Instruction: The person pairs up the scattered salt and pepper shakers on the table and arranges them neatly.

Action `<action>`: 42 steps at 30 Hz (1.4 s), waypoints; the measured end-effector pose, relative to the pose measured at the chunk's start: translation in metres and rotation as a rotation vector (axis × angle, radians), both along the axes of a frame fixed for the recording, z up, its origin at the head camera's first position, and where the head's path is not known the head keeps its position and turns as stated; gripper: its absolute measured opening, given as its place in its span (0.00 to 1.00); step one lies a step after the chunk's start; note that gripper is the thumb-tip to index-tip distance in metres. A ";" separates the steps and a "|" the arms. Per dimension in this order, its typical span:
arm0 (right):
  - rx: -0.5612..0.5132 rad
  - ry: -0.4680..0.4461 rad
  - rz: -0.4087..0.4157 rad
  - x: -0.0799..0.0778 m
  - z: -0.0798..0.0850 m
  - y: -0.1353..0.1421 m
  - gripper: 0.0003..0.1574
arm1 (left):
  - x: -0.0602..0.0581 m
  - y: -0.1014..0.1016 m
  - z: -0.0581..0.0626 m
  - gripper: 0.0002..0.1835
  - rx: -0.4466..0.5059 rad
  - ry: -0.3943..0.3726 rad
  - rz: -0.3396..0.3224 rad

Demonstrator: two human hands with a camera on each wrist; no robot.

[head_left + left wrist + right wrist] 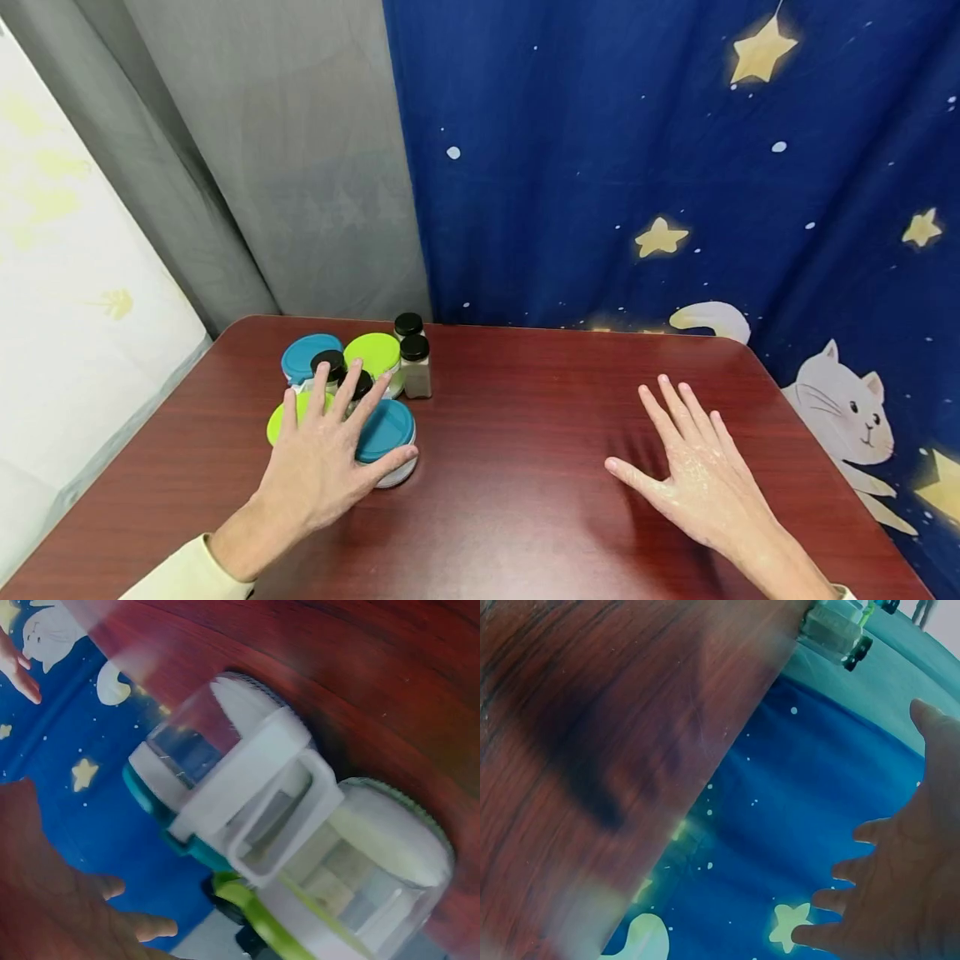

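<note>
Tabletop (510, 417): left hand (318, 462) near front blue-lidded jar (387, 427), right hand (699, 471) well apart — both spread, empty; sweeping low might topple it.

Glossy wood-grain table (525, 467); matt cloth curtain (555, 167); smooth jar lids (387, 427) — plastic, it seems.

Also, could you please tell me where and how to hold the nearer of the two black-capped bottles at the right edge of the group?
I would grip the bottle around its body, below the black cap, with the right hand coming from the right. It stands upright, and the green-lidded jar is on its left.
</note>
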State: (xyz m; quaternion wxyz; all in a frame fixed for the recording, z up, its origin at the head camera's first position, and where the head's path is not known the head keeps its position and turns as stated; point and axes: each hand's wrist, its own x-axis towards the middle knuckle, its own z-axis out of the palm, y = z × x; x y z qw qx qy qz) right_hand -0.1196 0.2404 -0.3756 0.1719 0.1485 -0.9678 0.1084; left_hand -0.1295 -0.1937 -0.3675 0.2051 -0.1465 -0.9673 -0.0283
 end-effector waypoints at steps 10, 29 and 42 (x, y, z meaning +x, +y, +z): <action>-0.026 -0.083 0.020 -0.005 -0.003 -0.009 0.61 | -0.001 -0.009 -0.003 0.48 0.035 -0.005 -0.017; -0.098 -0.132 0.433 -0.098 -0.009 -0.161 0.52 | 0.007 -0.048 -0.002 0.51 -0.060 -0.233 -0.465; -0.225 -0.268 0.441 -0.137 -0.019 -0.239 0.47 | -0.001 -0.037 0.013 0.45 -0.120 -0.229 -0.469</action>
